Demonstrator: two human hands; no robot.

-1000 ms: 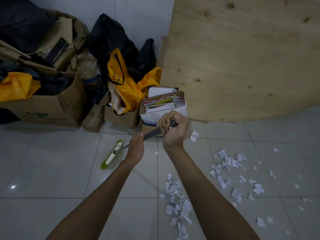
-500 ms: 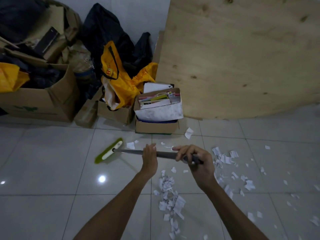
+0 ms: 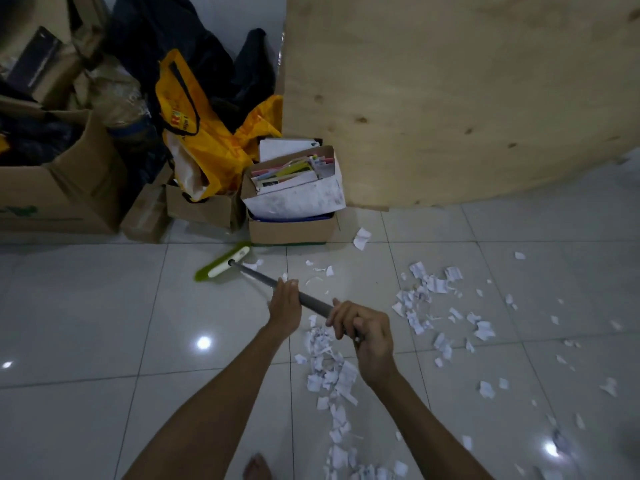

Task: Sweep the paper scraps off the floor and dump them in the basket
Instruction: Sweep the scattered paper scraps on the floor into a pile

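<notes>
I hold a broom with both hands. Its green and white head [image 3: 223,263] rests on the tiled floor just left of a small cardboard box. My left hand [image 3: 285,303] grips the grey handle [image 3: 313,301] midway, and my right hand [image 3: 363,332] grips the handle's near end. White paper scraps [image 3: 329,372] lie in a strip below my hands. A looser patch of paper scraps [image 3: 433,299] is spread to the right. No basket is in view.
A small cardboard box [image 3: 292,230] stuffed with papers stands at the wall, with a yellow bag [image 3: 201,140] and larger boxes [image 3: 59,199] to its left. A plywood sheet [image 3: 460,98] leans at the right. My bare foot [image 3: 258,467] shows at the bottom edge.
The broom head has swung right across the floor towards the small box. My hands came down and nearer to me, and the handle now slopes down to the right.
</notes>
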